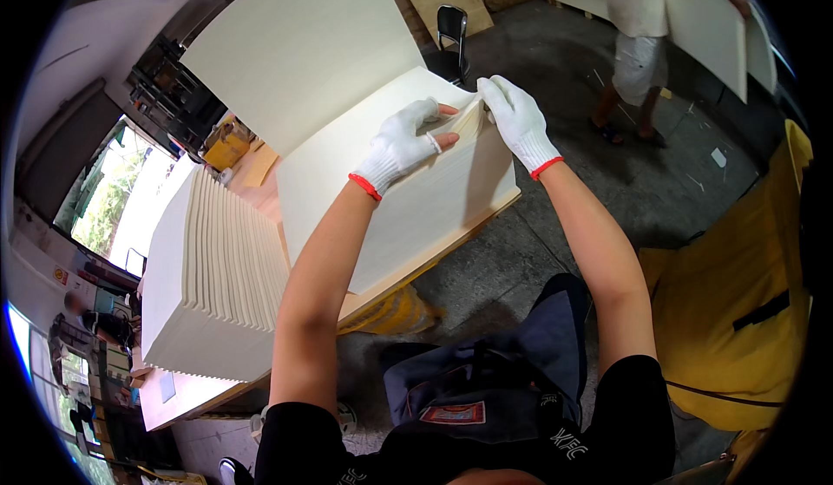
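Observation:
A tall stack of large white paper sheets (408,216) sits on the wooden table in front of me. My left hand (401,145), in a white knit glove with a red cuff, rests on the stack's near top edge. Its thumb and forefinger, bare at the tips, are spread apart beside the corner. At the right corner, my right hand (517,122), gloved the same way, grips the lifted edges of the top sheets, which bend and fan slightly. Its fingertips are partly hidden behind the paper. Behind the stack a big white sheet or board (308,47) stands tilted up.
Left of the stack stands another pile of white paper in stepped bundles (217,268). A black chair (451,29) is beyond the table. At the upper right a person (638,34) carries large white boards. Yellow cloth (729,311) hangs to my right.

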A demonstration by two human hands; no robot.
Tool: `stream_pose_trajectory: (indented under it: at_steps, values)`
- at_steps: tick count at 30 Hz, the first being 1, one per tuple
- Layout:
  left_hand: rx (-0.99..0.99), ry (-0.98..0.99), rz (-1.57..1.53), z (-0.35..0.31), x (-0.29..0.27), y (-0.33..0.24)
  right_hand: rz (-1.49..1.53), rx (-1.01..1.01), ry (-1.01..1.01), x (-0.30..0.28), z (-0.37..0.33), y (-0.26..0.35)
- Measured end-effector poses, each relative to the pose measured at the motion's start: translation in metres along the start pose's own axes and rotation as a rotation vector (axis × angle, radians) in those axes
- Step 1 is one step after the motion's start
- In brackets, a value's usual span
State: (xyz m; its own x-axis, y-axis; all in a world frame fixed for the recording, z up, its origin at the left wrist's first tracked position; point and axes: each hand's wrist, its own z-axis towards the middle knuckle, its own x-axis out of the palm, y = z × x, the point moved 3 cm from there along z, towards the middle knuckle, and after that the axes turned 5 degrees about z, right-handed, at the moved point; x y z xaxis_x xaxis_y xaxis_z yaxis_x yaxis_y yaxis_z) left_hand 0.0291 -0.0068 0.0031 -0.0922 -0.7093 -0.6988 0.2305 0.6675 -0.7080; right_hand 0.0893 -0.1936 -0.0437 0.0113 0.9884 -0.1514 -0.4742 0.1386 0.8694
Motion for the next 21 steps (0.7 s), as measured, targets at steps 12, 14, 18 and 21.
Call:
stream_pose_trajectory:
  at_steps: [12, 14, 18, 21]
  values:
    - [0.143, -0.152, 0.068, -0.003, -0.002, -0.004, -0.096, -0.027, -0.033, -0.001, -0.001, 0.008]
    - [0.146, -0.135, 0.211, -0.002, 0.0, -0.002, -0.091, -0.025, -0.038, -0.001, 0.0, 0.006]
    - [-0.001, -0.06, 0.15, -0.003, 0.005, -0.006, -0.105, -0.05, -0.059, 0.001, 0.0, 0.001]
    - [0.048, -0.085, 0.17, -0.003, 0.005, -0.002, -0.11, -0.062, -0.074, 0.002, -0.001, 0.002]
